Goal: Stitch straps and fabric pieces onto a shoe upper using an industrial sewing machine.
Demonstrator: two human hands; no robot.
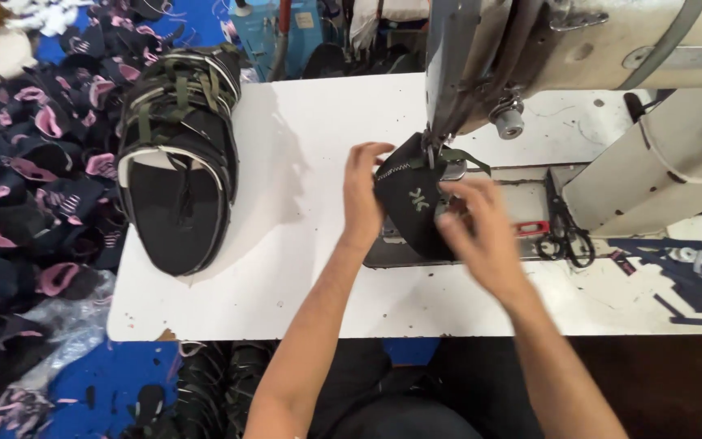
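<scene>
A black shoe upper piece (410,203) with white zigzag stitching and an olive strap lies under the needle of a cream industrial sewing machine (578,49). My left hand (361,195) grips the piece at its left edge. On its right side, over the metal needle plate (522,203), my right hand (481,232) presses and holds the piece, blurred by motion. Both hands sit close to the presser foot (432,158).
A stack of black and olive shoe uppers (179,154) lies on the white table (302,268) at left. Heaps of black and pink pieces (26,179) fill the left side. Black scissors (569,240) and dark strips (684,272) lie at right.
</scene>
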